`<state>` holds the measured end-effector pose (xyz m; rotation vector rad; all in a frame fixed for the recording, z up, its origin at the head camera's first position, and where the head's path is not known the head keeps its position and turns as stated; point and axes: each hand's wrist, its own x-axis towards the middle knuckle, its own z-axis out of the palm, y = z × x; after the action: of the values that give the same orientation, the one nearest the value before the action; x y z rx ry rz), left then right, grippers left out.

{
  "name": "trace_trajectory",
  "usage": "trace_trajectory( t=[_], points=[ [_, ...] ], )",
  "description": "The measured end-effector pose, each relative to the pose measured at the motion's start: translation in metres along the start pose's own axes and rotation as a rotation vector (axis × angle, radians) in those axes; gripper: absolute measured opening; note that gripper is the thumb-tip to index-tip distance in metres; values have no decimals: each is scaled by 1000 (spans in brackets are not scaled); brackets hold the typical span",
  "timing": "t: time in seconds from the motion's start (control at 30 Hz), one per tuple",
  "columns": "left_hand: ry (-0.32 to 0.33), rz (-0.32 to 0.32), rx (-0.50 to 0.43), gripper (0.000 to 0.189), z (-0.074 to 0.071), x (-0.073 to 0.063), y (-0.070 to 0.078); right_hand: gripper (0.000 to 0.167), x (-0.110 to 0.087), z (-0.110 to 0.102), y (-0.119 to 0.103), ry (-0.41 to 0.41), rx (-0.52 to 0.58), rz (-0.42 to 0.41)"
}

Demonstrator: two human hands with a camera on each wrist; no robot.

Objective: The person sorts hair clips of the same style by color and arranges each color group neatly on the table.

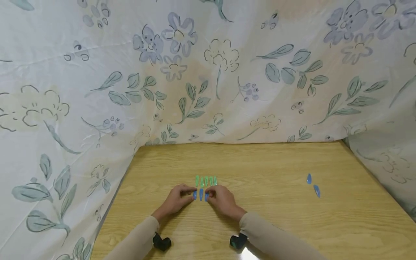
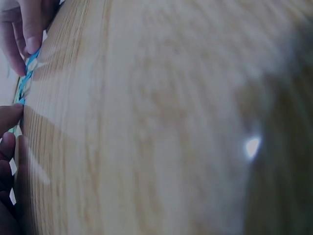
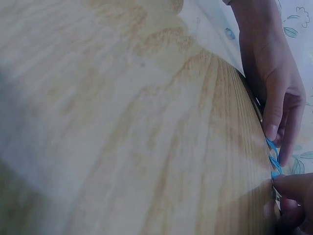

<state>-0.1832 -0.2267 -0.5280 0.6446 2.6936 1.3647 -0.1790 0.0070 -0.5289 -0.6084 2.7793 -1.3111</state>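
Several green hair clips [image 1: 206,181] stand side by side in a row on the wooden table. Just below them, a shorter row of blue hair clips is forming between the two hands. My left hand [image 1: 177,198] pinches the leftmost blue clip [image 1: 195,195] between thumb and fingers. In the middle, another blue clip [image 1: 201,194] lies untouched. The rightmost blue clip [image 1: 206,196] is between the thumb and fingers of my right hand [image 1: 224,200], which partly cover it. Both wrist views catch the fingertips low at the tabletop, by the blue clips [image 2: 28,73].
Two more blue clips [image 1: 309,178] lie apart on the right side of the table [image 1: 266,216]. A floral cloth [image 1: 208,108] hangs behind the table and along its sides. Dark wrist-worn devices [image 1: 161,242] sit under both forearms.
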Motion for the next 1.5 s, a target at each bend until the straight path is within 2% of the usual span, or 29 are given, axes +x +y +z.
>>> trace_trajectory(
  t=[0.07, 0.1, 0.2, 0.3, 0.5, 0.8, 1.2, 1.5],
  points=[
    [1, -3, -2, 29, -2, -3, 14, 18, 0, 1, 1, 1, -3, 4],
    [0, -3, 2, 29, -2, -4, 14, 18, 0, 1, 1, 1, -4, 5],
    [-9, -2, 6, 29, -2, -4, 12, 18, -1, 2, 1, 2, -2, 9],
    [-9, 15, 13, 29, 1, -1, -6, 19, -1, 2, 1, 3, -2, 7],
    [2, 48, 20, 29, 1, -3, -8, 18, -2, 2, 1, 8, -1, 4],
    [-4, 16, 22, 30, 3, -3, -7, 18, -2, 2, 4, -7, 23, 3],
    [-5, 28, 19, 29, 2, 1, -8, 23, -3, -8, 6, -22, 161, -77],
    [-1, 19, -1, 30, 2, -1, -5, 27, -14, -31, 0, -80, 264, -36]
  ],
)
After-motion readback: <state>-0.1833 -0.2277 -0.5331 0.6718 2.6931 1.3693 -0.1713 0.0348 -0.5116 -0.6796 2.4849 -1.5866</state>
